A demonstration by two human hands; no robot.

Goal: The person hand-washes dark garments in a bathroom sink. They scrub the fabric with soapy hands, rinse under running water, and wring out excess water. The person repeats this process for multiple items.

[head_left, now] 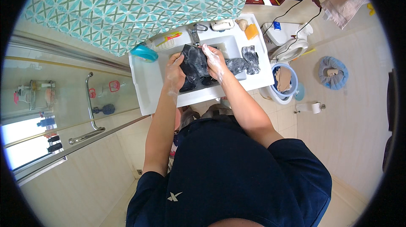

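Observation:
Over the white washbasin [146, 93], a black garment [194, 64] streaked with white suds is stretched between my hands. My left hand [175, 72] grips its left edge with bent fingers and the thumb on top. On the opposite edge, my right hand [215, 60] is closed, with foam across its back and wrist. The garment's exact kind cannot be told. More dark, soapy cloth [237, 65] lies in the basin beside my right wrist, and another crumpled black piece [251, 60] drapes on the right rim. Behind my hands stands the chrome faucet [195, 34].
A teal bottle [144, 53] lies at the basin's left back corner near a yellow-and-red brush [169, 38]. A soap dish [222, 24] and an orange block [251, 31] sit along the back. Right of the basin are a tub of clothes [284, 79] and a toilet [292, 49].

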